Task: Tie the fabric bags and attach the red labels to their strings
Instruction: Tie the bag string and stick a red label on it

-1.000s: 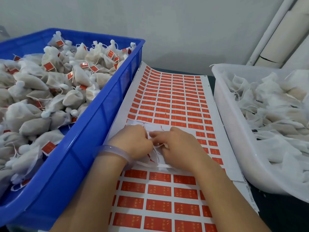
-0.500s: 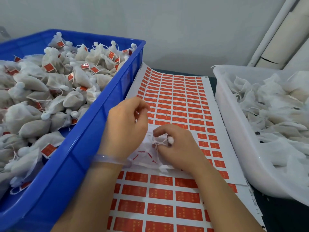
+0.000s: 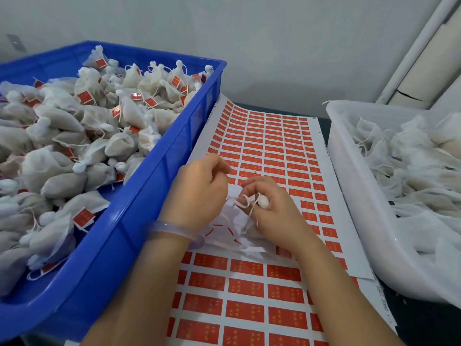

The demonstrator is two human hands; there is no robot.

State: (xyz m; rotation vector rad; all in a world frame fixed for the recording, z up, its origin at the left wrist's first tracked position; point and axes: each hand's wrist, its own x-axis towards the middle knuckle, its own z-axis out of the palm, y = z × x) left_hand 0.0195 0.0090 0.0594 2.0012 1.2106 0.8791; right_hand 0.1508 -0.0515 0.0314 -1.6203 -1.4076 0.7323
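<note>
Head view: the right hand (image 3: 272,213) grips a fabric bag (image 3: 263,202) by its bunched neck, string (image 3: 247,199) looped over its fingers (image 3: 250,184), above the red label sheet (image 3: 269,146) between blue crate (image 3: 149,196) and white tub (image 3: 356,196). The left hand (image 3: 199,191) curls beside it; whether it pinches anything is unclear.

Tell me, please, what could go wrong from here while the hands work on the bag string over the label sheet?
1. The thin string loops loosely at the right hand, which holds the fabric bag by its gathered top; it may slip or tangle before the knot is tight.
2. Crumpled backing paper lies by the left hand on the label sheet; the string, or a fresh label, might catch on it.
</note>
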